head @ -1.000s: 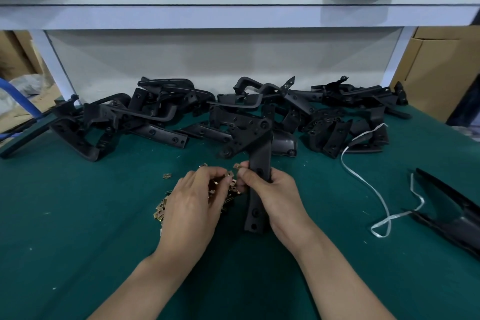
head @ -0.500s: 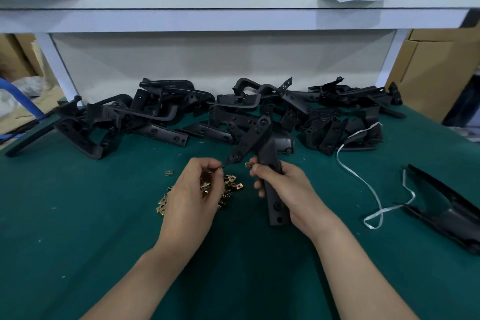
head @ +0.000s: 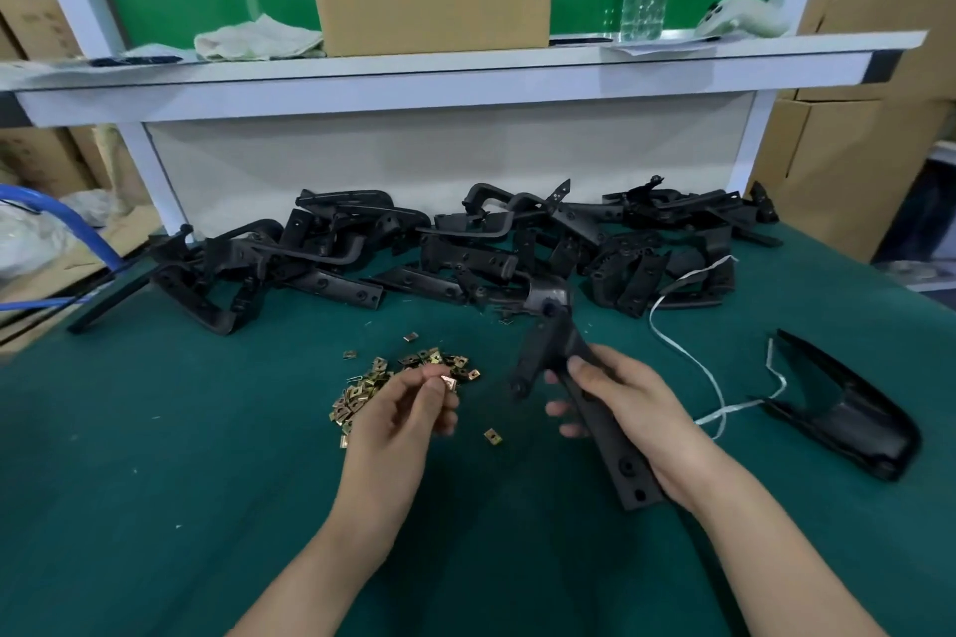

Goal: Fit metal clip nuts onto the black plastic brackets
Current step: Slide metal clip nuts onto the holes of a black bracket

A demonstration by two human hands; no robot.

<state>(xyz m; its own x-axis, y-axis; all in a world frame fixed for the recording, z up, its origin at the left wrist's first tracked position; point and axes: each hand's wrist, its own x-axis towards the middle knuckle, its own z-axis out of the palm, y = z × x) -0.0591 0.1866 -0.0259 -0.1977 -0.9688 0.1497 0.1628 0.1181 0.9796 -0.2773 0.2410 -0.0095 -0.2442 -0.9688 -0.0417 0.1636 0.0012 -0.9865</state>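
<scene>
On the green felt table, in front of the heap of black plastic brackets, the long black bracket has swung right, gripped by the curled right hand. The left hand has drawn apart from it and pinches one brass-coloured metal clip nut over the loose pile of clip nuts. That nut is probably for the next fitting.

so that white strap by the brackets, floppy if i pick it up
Probably floppy: the white strap lies in loose curves and kinks. Likely light, being thin and narrow. It may snag, as one end reaches the bracket pile.
</scene>
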